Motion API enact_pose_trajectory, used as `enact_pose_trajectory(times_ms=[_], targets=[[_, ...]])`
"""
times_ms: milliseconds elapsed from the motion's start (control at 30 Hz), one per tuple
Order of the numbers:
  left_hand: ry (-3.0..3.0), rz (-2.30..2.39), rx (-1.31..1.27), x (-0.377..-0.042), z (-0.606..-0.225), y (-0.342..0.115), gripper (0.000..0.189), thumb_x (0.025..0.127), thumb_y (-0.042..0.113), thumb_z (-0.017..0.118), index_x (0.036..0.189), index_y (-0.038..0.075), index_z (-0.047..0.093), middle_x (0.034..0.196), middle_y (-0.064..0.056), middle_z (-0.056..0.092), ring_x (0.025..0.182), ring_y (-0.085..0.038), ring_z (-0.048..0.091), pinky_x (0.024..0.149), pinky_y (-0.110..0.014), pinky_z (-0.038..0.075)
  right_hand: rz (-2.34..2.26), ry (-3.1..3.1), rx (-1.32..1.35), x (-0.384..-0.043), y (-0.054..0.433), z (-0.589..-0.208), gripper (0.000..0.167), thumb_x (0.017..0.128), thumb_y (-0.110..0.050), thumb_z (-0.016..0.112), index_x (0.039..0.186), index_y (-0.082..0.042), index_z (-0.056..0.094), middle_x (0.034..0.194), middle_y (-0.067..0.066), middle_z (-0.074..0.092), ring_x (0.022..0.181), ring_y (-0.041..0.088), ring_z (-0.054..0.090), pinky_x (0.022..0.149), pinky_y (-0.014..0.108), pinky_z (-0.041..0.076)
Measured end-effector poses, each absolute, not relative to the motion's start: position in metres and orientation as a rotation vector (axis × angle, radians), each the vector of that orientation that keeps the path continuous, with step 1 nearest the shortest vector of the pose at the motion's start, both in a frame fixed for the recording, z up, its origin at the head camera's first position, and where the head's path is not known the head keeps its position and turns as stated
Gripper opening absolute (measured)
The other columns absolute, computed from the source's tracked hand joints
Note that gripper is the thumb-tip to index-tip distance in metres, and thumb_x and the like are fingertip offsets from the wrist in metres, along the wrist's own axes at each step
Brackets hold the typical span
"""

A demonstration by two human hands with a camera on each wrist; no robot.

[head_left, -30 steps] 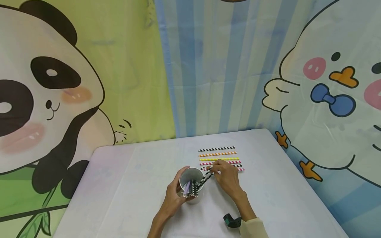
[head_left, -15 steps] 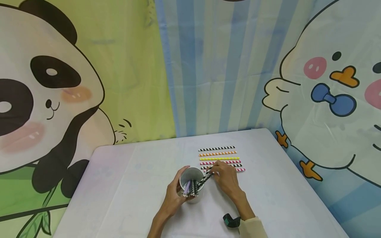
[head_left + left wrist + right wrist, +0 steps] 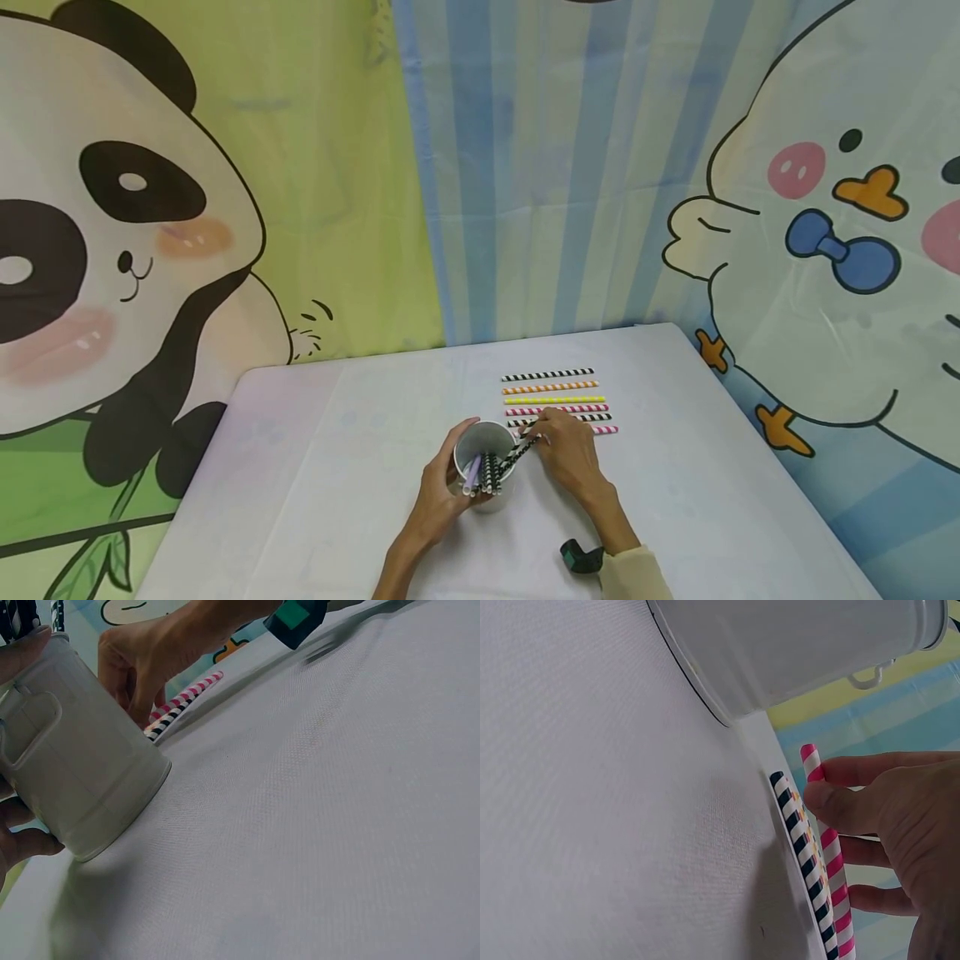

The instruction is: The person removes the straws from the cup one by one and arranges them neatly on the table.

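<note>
The left hand (image 3: pixel 442 482) gripped one white cup (image 3: pixel 90 765) holding lilac straws (image 3: pixel 471 475) and black patterned straws (image 3: pixel 491 473), too bunched to count. Just beside it, the right hand (image 3: pixel 573 450) pinched one pink-striped straw (image 3: pixel 838 885). Beyond, on the white table (image 3: pixel 337 483), lay five more: a black-striped straw (image 3: pixel 600 417), another pink-striped straw (image 3: pixel 557 409), a yellow straw (image 3: pixel 553 401), an orange-striped straw (image 3: pixel 550 387), and a farthest black-striped straw (image 3: pixel 547 375).

Right grip (image 3: pixel 567 450) shifts slightly toward the person, near pink straw (image 3: pixel 606 430) moving with it; gap to the black straw (image 3: pixel 600 417) beside it widens, more of its right end showing.
</note>
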State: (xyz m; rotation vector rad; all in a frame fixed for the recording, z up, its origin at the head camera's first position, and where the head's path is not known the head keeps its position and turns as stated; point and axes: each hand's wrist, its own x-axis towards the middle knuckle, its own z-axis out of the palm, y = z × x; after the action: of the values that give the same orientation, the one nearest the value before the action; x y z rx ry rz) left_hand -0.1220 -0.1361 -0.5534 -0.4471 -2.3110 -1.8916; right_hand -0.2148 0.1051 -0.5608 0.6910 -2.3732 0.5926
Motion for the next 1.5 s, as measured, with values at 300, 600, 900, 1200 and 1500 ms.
enact_pose_trajectory(times_ms=[300, 600, 900, 1200, 1500], targets=[[-2.304, -1.889, -0.457, -0.123, -0.555, -0.137, 0.103, 0.077, -0.002, 0.081, 0.168, 0.025, 0.040, 0.157, -0.012, 0.060, 0.138, -0.042, 0.064, 0.116, -0.054, 0.055, 0.586, -2.342, 0.689, -0.216, 0.100, -0.564, 0.031, 0.064, 0.006, 0.087, 0.076, -0.022, 0.084, 0.075, -0.010, 0.065, 0.064, 0.009, 0.056, 0.053, 0.029, 0.043], [-2.305, -1.884, -0.451, -0.122, -0.555, -0.137, 0.104, 0.076, -0.003, 0.083, 0.168, 0.020, 0.040, 0.156, -0.012, 0.061, 0.137, -0.042, 0.064, 0.116, -0.053, 0.055, 0.568, -2.369, 0.684, -0.217, 0.099, -0.570, 0.026, 0.067, 0.003, 0.090, 0.074, -0.021, 0.084, 0.073, -0.008, 0.064, 0.065, 0.014, 0.062, 0.053, 0.033, 0.046], [-2.304, -1.908, -0.443, -0.122, -0.557, -0.136, 0.104, 0.078, -0.002, 0.083, 0.168, 0.027, 0.040, 0.157, -0.013, 0.060, 0.138, -0.044, 0.063, 0.116, -0.051, 0.055, 0.548, -2.382, 0.692, -0.219, 0.097, -0.572, 0.029, 0.068, 0.003, 0.091, 0.076, -0.024, 0.086, 0.076, -0.009, 0.069, 0.071, 0.015, 0.070, 0.054, 0.032, 0.049], [-2.304, -1.924, -0.437, -0.122, -0.557, -0.138, 0.105, 0.078, -0.002, 0.083, 0.168, 0.028, 0.040, 0.156, -0.012, 0.060, 0.138, -0.042, 0.064, 0.116, -0.050, 0.055, 0.550, -2.383, 0.694, -0.221, 0.095, -0.574, 0.029, 0.070, 0.006, 0.088, 0.076, -0.022, 0.086, 0.078, -0.008, 0.071, 0.073, 0.016, 0.070, 0.055, 0.031, 0.049], [-2.287, -1.794, -0.548, -0.126, -0.560, -0.139, 0.100, 0.081, 0.005, 0.085, 0.169, 0.018, 0.039, 0.152, -0.016, 0.062, 0.133, -0.042, 0.066, 0.111, -0.046, 0.059, 0.583, -2.356, 0.726, -0.223, 0.097, -0.577, 0.032, 0.067, 0.008, 0.087, 0.079, -0.021, 0.086, 0.083, -0.009, 0.073, 0.078, 0.017, 0.072, 0.059, 0.032, 0.052]])
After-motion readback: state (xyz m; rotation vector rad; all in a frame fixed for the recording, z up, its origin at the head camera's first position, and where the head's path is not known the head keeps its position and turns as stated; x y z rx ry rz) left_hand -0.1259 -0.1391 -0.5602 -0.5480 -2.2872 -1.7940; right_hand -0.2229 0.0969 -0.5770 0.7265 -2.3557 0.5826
